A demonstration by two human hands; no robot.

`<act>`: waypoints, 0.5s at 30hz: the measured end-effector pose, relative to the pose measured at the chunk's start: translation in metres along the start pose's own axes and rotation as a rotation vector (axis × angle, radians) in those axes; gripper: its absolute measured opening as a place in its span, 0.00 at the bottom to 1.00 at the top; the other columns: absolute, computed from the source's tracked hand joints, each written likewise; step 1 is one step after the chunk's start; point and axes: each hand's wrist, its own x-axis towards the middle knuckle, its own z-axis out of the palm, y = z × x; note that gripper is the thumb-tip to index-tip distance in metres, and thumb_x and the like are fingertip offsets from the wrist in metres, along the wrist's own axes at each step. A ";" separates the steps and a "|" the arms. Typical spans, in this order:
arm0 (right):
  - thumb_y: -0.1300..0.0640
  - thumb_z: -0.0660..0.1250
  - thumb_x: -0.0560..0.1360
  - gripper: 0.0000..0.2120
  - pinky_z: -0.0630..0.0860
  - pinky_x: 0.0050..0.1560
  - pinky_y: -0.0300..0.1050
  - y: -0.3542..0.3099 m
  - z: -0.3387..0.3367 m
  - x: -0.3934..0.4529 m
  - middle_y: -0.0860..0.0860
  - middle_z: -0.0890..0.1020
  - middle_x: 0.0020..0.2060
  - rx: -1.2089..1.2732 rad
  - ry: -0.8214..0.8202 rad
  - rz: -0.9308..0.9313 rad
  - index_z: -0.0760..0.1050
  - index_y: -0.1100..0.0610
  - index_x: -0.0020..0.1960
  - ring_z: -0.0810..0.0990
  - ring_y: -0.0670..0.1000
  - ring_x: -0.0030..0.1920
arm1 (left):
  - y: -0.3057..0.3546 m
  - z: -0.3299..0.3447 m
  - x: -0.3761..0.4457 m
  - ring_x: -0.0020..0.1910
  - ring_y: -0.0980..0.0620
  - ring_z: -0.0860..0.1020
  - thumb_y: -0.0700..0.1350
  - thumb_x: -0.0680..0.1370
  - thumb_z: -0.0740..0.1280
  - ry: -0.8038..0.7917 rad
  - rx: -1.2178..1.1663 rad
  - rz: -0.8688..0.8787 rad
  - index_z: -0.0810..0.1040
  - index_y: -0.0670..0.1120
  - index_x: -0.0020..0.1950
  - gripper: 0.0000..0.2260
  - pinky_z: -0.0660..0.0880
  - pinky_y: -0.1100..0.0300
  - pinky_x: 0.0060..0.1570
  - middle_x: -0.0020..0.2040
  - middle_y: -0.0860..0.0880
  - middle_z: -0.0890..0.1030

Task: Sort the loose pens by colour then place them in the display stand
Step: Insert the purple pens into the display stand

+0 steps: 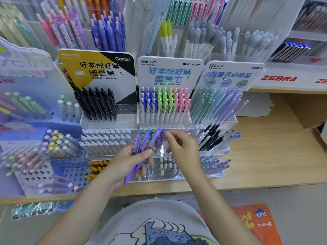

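Observation:
My left hand grips a fanned bundle of several purple pens, tips down, in front of the clear tiered display stand. My right hand is just right of the bundle, and its fingertips pinch the top of one purple pen at the stand's middle tier. That tier also holds teal pens behind the bundle, white pens to the left and black pens to the right. Whether the pinched pen stands in a slot is hidden by my hands.
The stand sits on a wooden shelf. Behind it are a black-pen rack, a blue, green and pink pen rack and a pastel pencil rack. A perforated holder with pastel pens stands at the left. Orange pens fill the lower tier.

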 end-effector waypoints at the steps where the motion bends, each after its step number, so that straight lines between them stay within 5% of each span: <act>1: 0.54 0.69 0.78 0.06 0.74 0.36 0.42 -0.008 -0.004 -0.003 0.46 0.82 0.33 0.126 -0.055 0.072 0.83 0.56 0.48 0.78 0.48 0.32 | -0.001 0.002 0.002 0.25 0.50 0.74 0.48 0.71 0.72 0.009 0.009 -0.004 0.79 0.41 0.57 0.18 0.68 0.61 0.24 0.37 0.44 0.82; 6: 0.58 0.70 0.77 0.09 0.73 0.31 0.42 -0.020 -0.009 -0.010 0.49 0.79 0.28 0.263 -0.118 0.159 0.79 0.63 0.42 0.76 0.47 0.29 | -0.003 0.016 0.009 0.26 0.51 0.74 0.48 0.68 0.74 0.036 0.028 -0.008 0.79 0.43 0.53 0.16 0.67 0.62 0.24 0.37 0.43 0.82; 11: 0.60 0.63 0.82 0.09 0.81 0.41 0.47 -0.012 -0.037 -0.005 0.55 0.81 0.35 0.405 0.062 0.130 0.82 0.58 0.55 0.80 0.53 0.37 | -0.002 0.006 0.009 0.26 0.51 0.75 0.51 0.76 0.66 -0.006 0.012 -0.031 0.79 0.44 0.61 0.17 0.65 0.64 0.20 0.40 0.43 0.82; 15: 0.63 0.62 0.82 0.09 0.80 0.43 0.43 -0.002 -0.054 0.000 0.55 0.83 0.41 0.348 0.191 0.008 0.80 0.55 0.55 0.82 0.48 0.36 | -0.004 -0.001 0.007 0.25 0.52 0.73 0.50 0.77 0.65 0.001 0.026 -0.014 0.75 0.44 0.63 0.17 0.64 0.66 0.19 0.39 0.43 0.80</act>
